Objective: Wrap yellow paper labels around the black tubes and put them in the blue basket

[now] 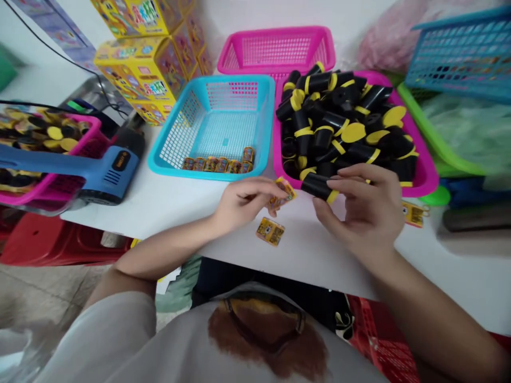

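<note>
My left hand [249,205] is closed on a small yellow printed sleeve [284,192], pinched between thumb and fingers. A similar flat sleeve [270,231] lies on the white table just below it. In my right hand [365,210] is a black cylinder with yellow ends [317,186], gripped by thumb and fingertips and tilted toward the left hand. The two held things are close together but apart. Behind the right hand stands a pink basket [429,178] heaped with similar black and yellow cylinders. A blue basket [159,169] holds several printed-wrapped pieces [223,164] along its near side.
Yellow printed boxes [136,69] are stacked at the back left. A blue heat gun [114,170] lies by another filled pink basket [93,133] on the left. An empty-looking pink basket [275,34] stands behind. Green [443,143] and blue baskets [467,58] are at the right.
</note>
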Demonstrator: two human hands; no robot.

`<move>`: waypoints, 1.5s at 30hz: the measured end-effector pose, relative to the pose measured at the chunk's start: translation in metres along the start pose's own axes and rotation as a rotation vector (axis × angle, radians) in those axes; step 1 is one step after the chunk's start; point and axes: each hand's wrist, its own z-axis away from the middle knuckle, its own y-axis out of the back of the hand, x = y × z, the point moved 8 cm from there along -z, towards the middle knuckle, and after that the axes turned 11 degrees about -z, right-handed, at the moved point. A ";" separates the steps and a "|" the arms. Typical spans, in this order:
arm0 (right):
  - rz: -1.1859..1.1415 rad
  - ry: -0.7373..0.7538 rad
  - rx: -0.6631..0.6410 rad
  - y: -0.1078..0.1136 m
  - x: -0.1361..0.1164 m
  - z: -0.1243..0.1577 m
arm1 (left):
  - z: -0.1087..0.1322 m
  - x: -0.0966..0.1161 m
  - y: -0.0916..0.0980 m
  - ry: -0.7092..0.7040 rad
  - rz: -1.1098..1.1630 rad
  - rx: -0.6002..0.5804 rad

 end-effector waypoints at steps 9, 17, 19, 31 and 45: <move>-0.202 -0.196 -0.017 -0.001 0.010 0.002 | 0.004 -0.013 -0.004 0.212 0.080 -0.074; -0.318 -0.281 -0.082 -0.007 0.008 0.004 | 0.015 -0.018 -0.023 0.053 0.042 -0.311; -0.445 -0.302 -0.109 -0.011 0.006 0.002 | 0.013 -0.010 -0.021 -0.141 0.007 -0.271; -0.461 -0.386 -0.292 -0.013 0.014 -0.001 | 0.014 0.000 -0.013 -0.294 -0.155 -0.156; -0.364 -0.312 -0.343 -0.015 -0.001 -0.002 | 0.017 0.013 -0.013 -0.339 -0.121 -0.070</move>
